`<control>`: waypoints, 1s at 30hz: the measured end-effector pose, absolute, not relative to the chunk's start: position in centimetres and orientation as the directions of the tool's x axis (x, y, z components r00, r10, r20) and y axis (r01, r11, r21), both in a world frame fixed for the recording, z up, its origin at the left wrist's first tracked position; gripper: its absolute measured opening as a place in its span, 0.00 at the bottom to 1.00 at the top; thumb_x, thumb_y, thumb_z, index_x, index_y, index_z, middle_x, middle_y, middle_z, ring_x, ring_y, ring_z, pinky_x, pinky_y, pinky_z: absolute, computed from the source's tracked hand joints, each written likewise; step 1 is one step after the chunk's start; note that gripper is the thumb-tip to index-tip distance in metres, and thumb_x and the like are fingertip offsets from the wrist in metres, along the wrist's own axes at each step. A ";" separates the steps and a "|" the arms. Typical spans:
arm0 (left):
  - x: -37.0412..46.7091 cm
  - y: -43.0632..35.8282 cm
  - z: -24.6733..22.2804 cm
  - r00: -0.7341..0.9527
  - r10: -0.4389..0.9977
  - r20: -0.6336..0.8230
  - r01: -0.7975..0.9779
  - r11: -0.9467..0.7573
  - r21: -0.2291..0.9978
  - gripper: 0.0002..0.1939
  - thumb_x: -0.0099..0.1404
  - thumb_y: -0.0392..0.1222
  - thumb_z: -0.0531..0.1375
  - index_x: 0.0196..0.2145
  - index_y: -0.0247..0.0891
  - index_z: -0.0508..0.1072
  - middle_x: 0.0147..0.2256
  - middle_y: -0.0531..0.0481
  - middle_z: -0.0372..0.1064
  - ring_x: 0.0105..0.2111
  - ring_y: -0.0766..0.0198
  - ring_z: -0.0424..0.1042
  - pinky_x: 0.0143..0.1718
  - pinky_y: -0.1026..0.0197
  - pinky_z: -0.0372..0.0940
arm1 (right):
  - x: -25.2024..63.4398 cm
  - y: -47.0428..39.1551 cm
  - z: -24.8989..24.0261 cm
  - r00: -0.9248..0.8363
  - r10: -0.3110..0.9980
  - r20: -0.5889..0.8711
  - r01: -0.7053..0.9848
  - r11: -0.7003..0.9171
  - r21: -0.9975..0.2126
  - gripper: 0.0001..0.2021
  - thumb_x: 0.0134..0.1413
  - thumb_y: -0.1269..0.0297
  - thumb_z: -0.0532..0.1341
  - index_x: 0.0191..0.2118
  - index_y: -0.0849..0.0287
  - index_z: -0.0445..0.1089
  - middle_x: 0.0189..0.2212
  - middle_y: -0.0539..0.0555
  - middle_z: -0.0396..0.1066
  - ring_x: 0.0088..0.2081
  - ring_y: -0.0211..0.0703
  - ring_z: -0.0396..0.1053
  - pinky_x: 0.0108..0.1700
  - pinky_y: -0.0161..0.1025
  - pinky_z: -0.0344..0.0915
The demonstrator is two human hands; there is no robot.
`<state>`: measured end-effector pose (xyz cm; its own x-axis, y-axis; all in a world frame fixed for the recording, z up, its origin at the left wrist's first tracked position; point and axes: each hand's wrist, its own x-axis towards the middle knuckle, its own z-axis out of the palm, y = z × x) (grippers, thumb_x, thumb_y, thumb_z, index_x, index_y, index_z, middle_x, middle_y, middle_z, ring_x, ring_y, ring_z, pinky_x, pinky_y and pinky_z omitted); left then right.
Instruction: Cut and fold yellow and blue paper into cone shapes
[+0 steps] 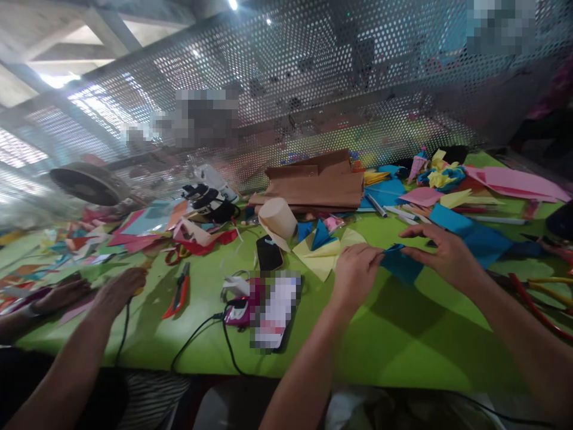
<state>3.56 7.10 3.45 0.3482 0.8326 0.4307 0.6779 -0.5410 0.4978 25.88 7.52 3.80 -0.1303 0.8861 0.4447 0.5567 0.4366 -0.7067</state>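
Observation:
Between the fingertips of my left hand [357, 272] is the top corner of a small folded piece of blue paper [403, 267], held a little above the green table. My right hand [443, 257] is beside its right edge, thumb and forefinger apart; whether the thumb touches the paper I cannot tell. Behind my left hand lie pale yellow paper pieces [316, 257] with a pointed blue fold [323, 235] on them. A larger blue sheet [474, 236] lies past my right hand.
A phone [277, 313], a black cable [197, 331] and orange-handled cutters [179, 292] lie left of my arm. Red and yellow handled pliers [537, 298] are at the right. Brown paper [316, 185] lies behind. A co-worker's hands [119, 289] work at the left.

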 end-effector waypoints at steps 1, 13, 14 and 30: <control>3.6 7.1 3.5 0.346 0.833 0.433 0.672 -0.542 0.505 0.08 0.72 0.39 0.61 0.41 0.40 0.81 0.38 0.47 0.81 0.40 0.57 0.77 0.44 0.57 0.66 | 25.8 7.5 3.8 -0.113 0.909 0.401 0.530 0.396 -0.750 0.17 0.57 0.47 0.67 0.46 0.52 0.76 0.45 0.56 0.80 0.49 0.55 0.76 0.49 0.49 0.72; 3.7 7.0 3.8 0.345 0.839 0.422 0.633 -0.540 0.556 0.07 0.71 0.38 0.62 0.40 0.39 0.82 0.36 0.48 0.80 0.38 0.59 0.76 0.42 0.59 0.66 | 25.8 7.6 3.2 -0.090 0.915 0.394 0.540 0.377 -0.753 0.10 0.57 0.52 0.67 0.35 0.52 0.78 0.33 0.52 0.79 0.37 0.49 0.76 0.39 0.43 0.69; 3.7 7.0 3.8 0.343 0.840 0.421 0.627 -0.538 0.563 0.07 0.71 0.38 0.63 0.40 0.39 0.82 0.36 0.48 0.80 0.38 0.59 0.76 0.42 0.59 0.66 | 25.8 7.6 3.2 -0.089 0.910 0.406 0.541 0.386 -0.747 0.10 0.57 0.52 0.67 0.34 0.52 0.78 0.33 0.52 0.79 0.37 0.49 0.75 0.39 0.43 0.69; 3.7 7.1 3.6 0.356 0.846 0.396 0.606 -0.532 0.591 0.07 0.71 0.40 0.63 0.41 0.39 0.82 0.35 0.47 0.80 0.38 0.59 0.76 0.42 0.59 0.67 | 24.8 7.0 4.1 -0.094 0.948 0.305 0.396 0.317 -0.862 0.17 0.54 0.43 0.68 0.32 0.52 0.80 0.31 0.53 0.80 0.36 0.49 0.76 0.40 0.45 0.71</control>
